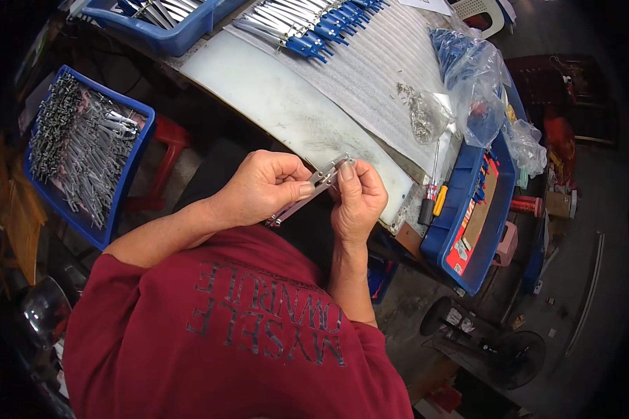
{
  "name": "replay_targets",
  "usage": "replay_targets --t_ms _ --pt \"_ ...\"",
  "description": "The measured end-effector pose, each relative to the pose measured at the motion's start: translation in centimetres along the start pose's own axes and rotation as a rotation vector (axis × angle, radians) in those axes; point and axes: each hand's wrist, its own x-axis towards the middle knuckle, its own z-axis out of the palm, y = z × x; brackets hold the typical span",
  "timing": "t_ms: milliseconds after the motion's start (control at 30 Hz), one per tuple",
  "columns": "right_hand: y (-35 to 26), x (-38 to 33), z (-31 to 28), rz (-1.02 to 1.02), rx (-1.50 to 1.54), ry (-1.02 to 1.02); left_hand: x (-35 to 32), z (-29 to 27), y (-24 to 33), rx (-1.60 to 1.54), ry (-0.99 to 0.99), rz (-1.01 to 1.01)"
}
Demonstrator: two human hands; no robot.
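The left hand (262, 187) is curling shut around a thin, flat, grey metal strip (307, 192). Its thumb is pressing on top of the strip and its fingers are wrapping under it. The right hand (358, 197) is pinching the top end of the same strip between its thumb and fingertips, so both hands are closing on it. The strip is sitting in the air between the two hands, tilting up toward the right hand, and its lower end is poking out under the left hand.

Just past the hands, a long white work board (286, 105) is lying on the bench. A red and yellow handled screwdriver (432, 192) is resting just to the right of the right hand, at the edge of the board. A small pile of tiny shiny metal bits (419, 115) is sitting above it.

Farther out, beyond the hands, a row of metal strips with blue plastic ends (314, 24) is lying on the board. To the right, a blue plastic tray (468, 237) is standing by a clear plastic bag of blue parts (472, 77). Far to the left of the left hand, a blue plastic bin full of grey metal strips (84, 150) is waiting. The person is wearing a dark red shirt (237, 349).
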Motion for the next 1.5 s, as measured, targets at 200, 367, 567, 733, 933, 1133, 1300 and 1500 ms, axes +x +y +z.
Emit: replay_targets --t_ms 200,367,567,733,933,1133,1300,1500 --pt "-1.3 1.0 -0.3 0.087 -0.059 -0.047 0.1 -0.1 0.2 0.047 -0.030 -0.039" --pt "-0.7 1.0 -0.6 0.062 -0.042 0.026 0.1 0.5 0.7 0.010 -0.023 -0.100" --pt "-0.2 1.0 0.0 -0.029 -0.032 0.122 0.3 1.3 0.4 0.477 0.133 0.297" --pt "0.1 0.9 0.6 -0.062 -0.034 0.178 0.6 1.5 -0.3 0.926 0.302 0.630" --pt "0.2 0.9 0.8 -0.061 -0.001 0.211 1.0 1.1 -0.2 1.111 0.278 0.698" --pt "0.3 0.9 0.5 -0.052 -0.034 0.185 1.1 0.8 -0.3 1.090 0.259 0.706" --pt "0.0 0.5 0.2 0.014 -0.002 0.120 1.1 0.3 -0.1 1.102 0.264 0.717" --pt "0.5 -0.3 -0.3 -0.017 -0.033 -0.020 1.2 0.1 -0.1 1.098 0.250 0.722"
